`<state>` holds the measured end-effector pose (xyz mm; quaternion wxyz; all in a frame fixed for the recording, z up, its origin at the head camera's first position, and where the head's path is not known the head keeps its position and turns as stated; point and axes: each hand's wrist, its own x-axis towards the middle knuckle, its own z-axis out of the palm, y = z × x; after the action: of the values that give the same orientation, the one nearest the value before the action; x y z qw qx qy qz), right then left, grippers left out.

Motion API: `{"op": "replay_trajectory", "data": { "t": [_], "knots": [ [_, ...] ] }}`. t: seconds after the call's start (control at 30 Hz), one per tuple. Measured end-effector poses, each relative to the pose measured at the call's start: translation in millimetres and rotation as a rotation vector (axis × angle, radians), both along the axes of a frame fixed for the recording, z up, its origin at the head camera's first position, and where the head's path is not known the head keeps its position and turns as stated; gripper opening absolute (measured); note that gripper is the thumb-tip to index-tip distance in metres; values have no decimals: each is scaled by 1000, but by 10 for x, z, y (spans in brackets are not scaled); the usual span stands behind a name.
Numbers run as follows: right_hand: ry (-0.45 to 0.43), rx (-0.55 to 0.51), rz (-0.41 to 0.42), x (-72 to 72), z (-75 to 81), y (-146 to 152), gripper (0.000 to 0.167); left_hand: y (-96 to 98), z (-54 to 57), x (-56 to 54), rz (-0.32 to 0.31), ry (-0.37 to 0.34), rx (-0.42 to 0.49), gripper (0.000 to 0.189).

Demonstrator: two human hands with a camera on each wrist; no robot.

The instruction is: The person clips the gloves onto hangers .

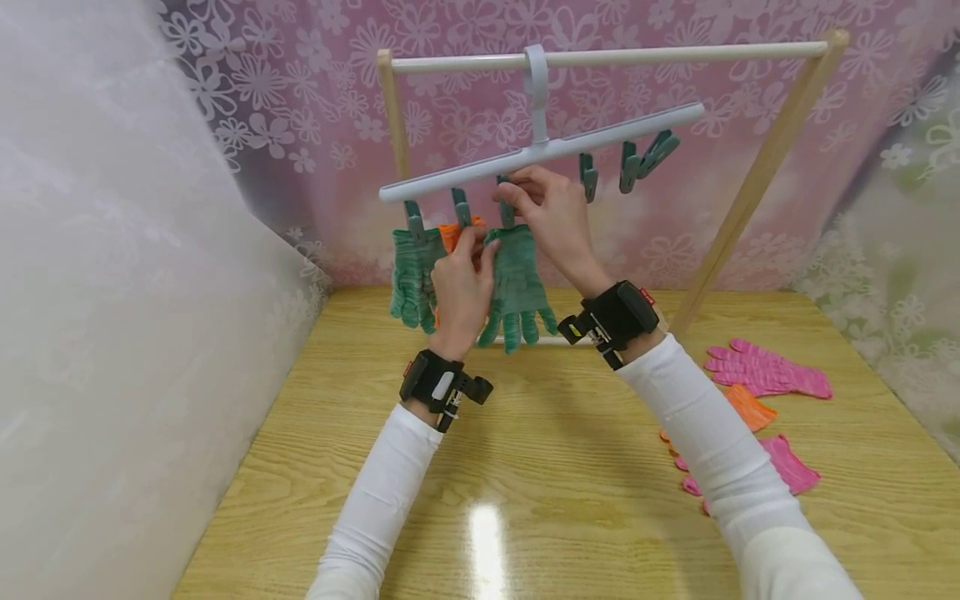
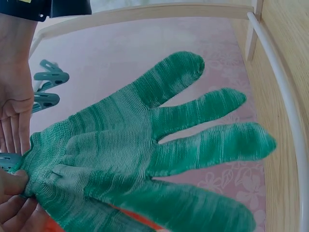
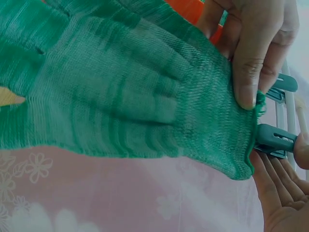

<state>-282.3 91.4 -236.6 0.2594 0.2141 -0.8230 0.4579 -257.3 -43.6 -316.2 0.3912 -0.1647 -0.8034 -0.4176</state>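
Between both hands, a green knitted glove [image 1: 519,279] hangs fingers down beneath the white clip hanger [image 1: 615,133]. My left hand [image 1: 461,292] pinches its cuff between thumb and fingers, as the right wrist view also shows. Just above, my right hand [image 1: 557,218] pinches a grey-green clip [image 3: 275,137], thumb on one side and fingers on the other; the clip's tip is at the cuff edge. To the left, another green glove [image 1: 411,279] and an orange glove [image 1: 450,237] hang from their own clips; my left hand hides much of the orange one.
The hanger hooks over the white rail [image 1: 675,55] of a wooden stand [image 1: 757,167], tilted with its right end higher. Several unloaded clips [image 1: 628,167] hang at its right. On the table at right lie pink gloves [image 1: 772,371] and an orange glove [image 1: 750,408], partly behind my right sleeve.
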Motion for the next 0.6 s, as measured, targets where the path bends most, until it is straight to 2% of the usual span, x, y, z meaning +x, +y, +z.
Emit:
{"op": "replay_trajectory", "data": {
  "t": [0.13, 0.43, 0.6],
  "knots": [
    [16, -24, -33, -9, 0, -16, 25, 10, 9, 13, -10, 22, -1, 24],
    [31, 9, -73, 8, 36, -34, 25, 56, 44, -4, 36, 64, 22, 25],
    [46, 40, -100, 21, 33, -36, 27, 97, 64, 3, 41, 52, 50, 26]
  ]
}}
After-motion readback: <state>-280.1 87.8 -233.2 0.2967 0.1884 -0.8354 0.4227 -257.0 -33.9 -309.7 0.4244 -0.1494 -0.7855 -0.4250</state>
